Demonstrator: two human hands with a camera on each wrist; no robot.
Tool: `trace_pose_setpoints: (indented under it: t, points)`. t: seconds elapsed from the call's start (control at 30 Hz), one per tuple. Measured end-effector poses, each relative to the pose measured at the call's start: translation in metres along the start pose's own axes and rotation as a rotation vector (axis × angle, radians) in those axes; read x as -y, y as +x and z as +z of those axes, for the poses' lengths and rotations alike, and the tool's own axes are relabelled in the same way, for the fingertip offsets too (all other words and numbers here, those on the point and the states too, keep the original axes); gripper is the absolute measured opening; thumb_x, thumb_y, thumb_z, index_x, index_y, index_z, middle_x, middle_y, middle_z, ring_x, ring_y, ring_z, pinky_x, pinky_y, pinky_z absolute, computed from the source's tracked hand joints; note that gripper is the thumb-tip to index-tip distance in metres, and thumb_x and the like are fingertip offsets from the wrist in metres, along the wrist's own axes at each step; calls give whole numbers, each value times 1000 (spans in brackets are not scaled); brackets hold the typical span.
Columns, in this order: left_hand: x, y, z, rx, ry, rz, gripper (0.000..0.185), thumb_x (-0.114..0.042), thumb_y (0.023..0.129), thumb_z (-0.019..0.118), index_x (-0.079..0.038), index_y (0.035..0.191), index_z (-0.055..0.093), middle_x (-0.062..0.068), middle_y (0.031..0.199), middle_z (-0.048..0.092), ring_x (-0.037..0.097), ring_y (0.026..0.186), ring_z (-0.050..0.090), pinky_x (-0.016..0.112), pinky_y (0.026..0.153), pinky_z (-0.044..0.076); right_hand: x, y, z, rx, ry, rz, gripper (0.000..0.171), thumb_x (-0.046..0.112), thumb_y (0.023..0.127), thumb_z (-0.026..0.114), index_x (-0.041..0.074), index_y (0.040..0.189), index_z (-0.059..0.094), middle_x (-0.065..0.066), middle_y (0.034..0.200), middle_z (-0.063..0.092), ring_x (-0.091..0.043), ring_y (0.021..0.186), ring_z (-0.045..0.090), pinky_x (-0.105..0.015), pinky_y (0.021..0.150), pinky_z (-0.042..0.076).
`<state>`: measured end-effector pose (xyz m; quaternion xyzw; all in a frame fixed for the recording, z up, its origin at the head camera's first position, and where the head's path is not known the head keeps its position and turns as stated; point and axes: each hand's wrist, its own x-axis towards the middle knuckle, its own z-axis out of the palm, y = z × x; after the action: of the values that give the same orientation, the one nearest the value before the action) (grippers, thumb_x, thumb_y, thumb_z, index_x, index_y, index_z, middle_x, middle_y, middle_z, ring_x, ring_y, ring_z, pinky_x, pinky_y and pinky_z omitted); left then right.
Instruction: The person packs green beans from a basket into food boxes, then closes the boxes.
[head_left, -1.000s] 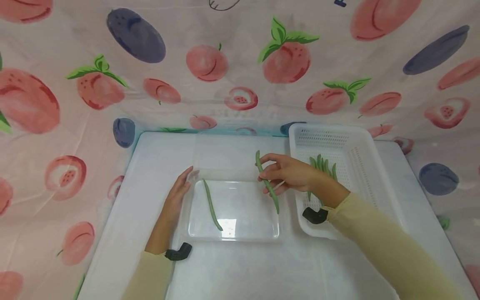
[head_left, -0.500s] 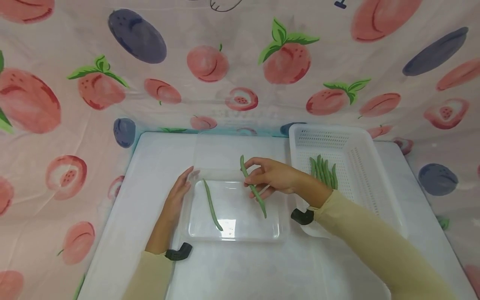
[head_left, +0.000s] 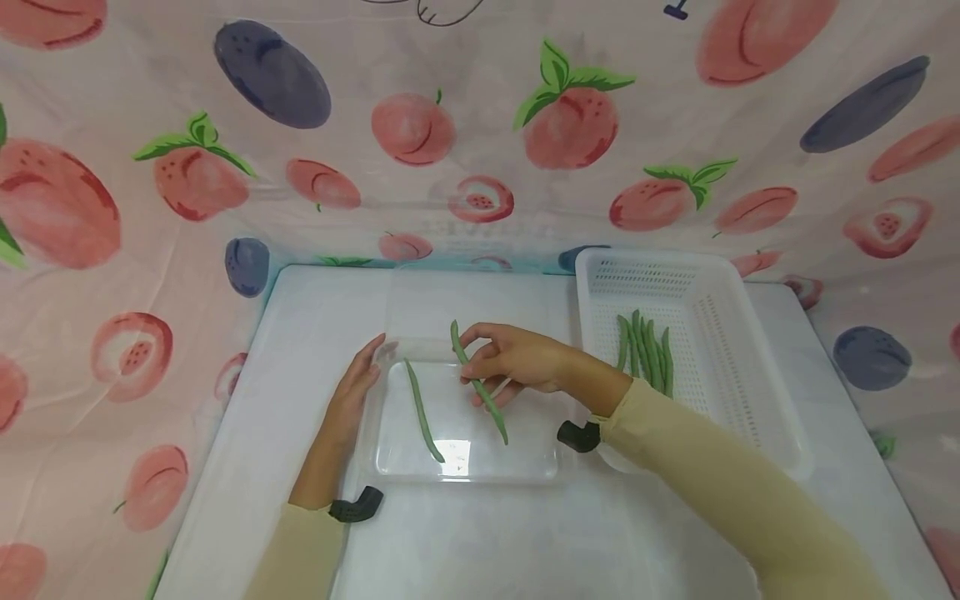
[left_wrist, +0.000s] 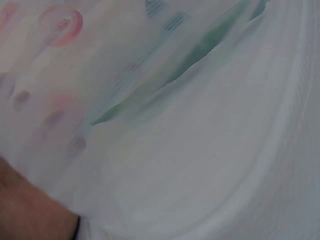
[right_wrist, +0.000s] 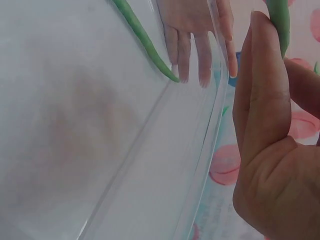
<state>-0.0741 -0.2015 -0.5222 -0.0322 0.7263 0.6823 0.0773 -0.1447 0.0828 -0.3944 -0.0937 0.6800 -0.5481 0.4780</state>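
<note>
Your right hand (head_left: pixel 517 360) pinches a green bean (head_left: pixel 478 383) between thumb and fingertips, above the clear tray (head_left: pixel 390 457). Grip is closed on the bean a little above its middle. In the head view the bean's long axis runs on a diagonal: upper tip points away from you and to your left, lower tip points toward you and to your right, over the tray's inner floor. Whether the lower tip touches the tray cannot be told. In the right wrist view only a short upper stretch of the held bean (right_wrist: pixel 278 20) shows above your fingers (right_wrist: pixel 262 80).

Your left hand (head_left: pixel 352 400) lies flat against the tray's left wall, fingers straight and together, holding nothing. The right wrist view shows those fingers through the clear wall (right_wrist: pixel 192 45).

A second bean (head_left: pixel 423 412) lies on the tray floor, left of the held one and apart from it. Its long axis runs nearly parallel to the held bean: far tip near your left fingertips, near tip toward the tray's front edge. The left wrist view is blurred; a green streak (left_wrist: pixel 175 70) shows through plastic, nothing more to read.

The tray sits on the white counter (head_left: pixel 315 308). To its right stands a white perforated basket (head_left: pixel 720 333) with a bunch of beans (head_left: pixel 645 354) lying lengthwise, pointing away from you. A fruit-print cloth (head_left: pixel 150 167) hangs behind and around the counter.
</note>
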Motion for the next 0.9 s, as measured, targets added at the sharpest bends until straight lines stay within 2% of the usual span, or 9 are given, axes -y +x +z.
trace_pose_setpoints:
  t: [0.23, 0.4, 0.57, 0.67, 0.8, 0.9]
  points:
    - [1, 0, 0, 3, 1, -7, 55, -45, 107, 40, -32, 160, 32, -10, 168, 27, 32, 154, 30, 70, 113, 34, 1, 11, 9, 12, -19, 1, 37, 14, 101, 65, 16, 134, 49, -8, 109, 73, -34, 92, 76, -30, 61, 62]
    - [1, 0, 0, 7, -6, -8, 54, -45, 108, 39, -32, 160, 32, -9, 169, 26, 36, 151, 35, 66, 108, 43, 6, 17, 15, 17, -32, -6, 37, 15, 101, 65, 16, 134, 49, -9, 110, 73, -34, 92, 76, -29, 60, 61]
    - [0, 0, 0, 9, -13, -14, 54, -44, 108, 38, -32, 160, 31, -9, 168, 27, 37, 149, 38, 64, 105, 48, 8, 24, 20, 19, -35, -4, 37, 16, 101, 65, 16, 134, 49, -9, 110, 73, -44, 103, 72, -29, 61, 61]
    - [1, 0, 0, 14, -22, -8, 53, -42, 109, 38, -31, 160, 31, -8, 168, 29, 36, 149, 37, 64, 106, 47, 6, 29, 22, 17, -30, -4, 39, 16, 101, 66, 15, 136, 48, -9, 111, 73, -40, 97, 74, -28, 60, 61]
    - [1, 0, -1, 18, -28, -6, 53, -43, 109, 38, -32, 160, 31, -8, 168, 29, 35, 150, 37, 63, 106, 47, 6, 33, 24, 18, -19, -16, 41, 16, 100, 66, 14, 137, 48, -14, 115, 72, -26, 85, 77, -28, 60, 61]
    - [1, 0, -1, 14, -15, -11, 52, -46, 108, 38, -35, 159, 33, -9, 168, 27, 35, 151, 35, 63, 107, 46, 5, 36, 26, 22, -16, -22, 42, 17, 100, 67, 14, 137, 48, -19, 120, 70, -29, 88, 77, -30, 61, 62]
